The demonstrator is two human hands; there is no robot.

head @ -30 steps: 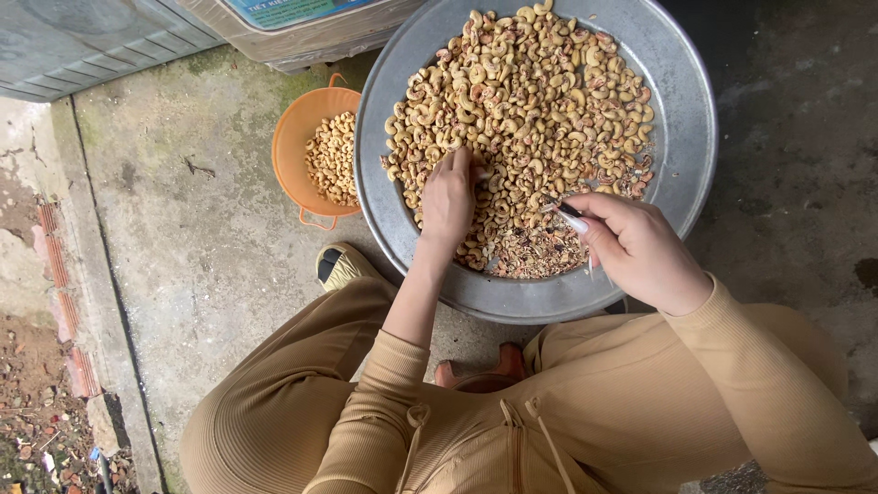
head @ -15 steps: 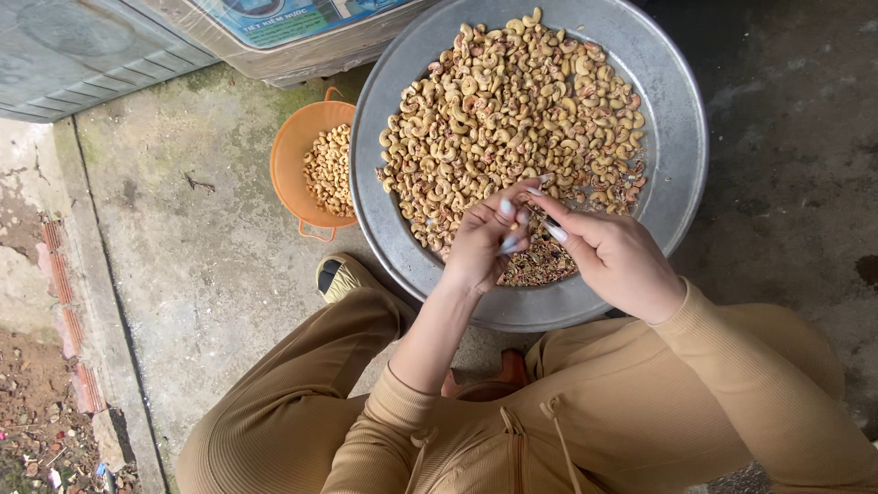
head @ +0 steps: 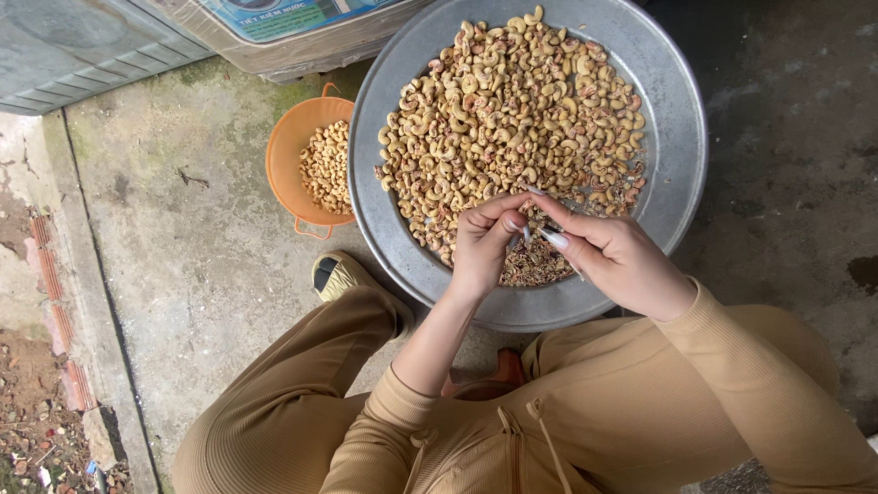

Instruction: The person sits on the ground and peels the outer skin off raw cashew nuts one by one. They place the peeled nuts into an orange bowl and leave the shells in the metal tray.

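Left hand (head: pixel 483 247) and right hand (head: pixel 615 261): both pinch one cashew kernel (head: pixel 529 230) over round grey metal tray (head: pixel 681 155); small orange plastic basket (head: pixel 288 155) beside.

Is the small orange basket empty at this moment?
No, the orange basket beside the big metal tray holds a heap of pale cashew kernels.
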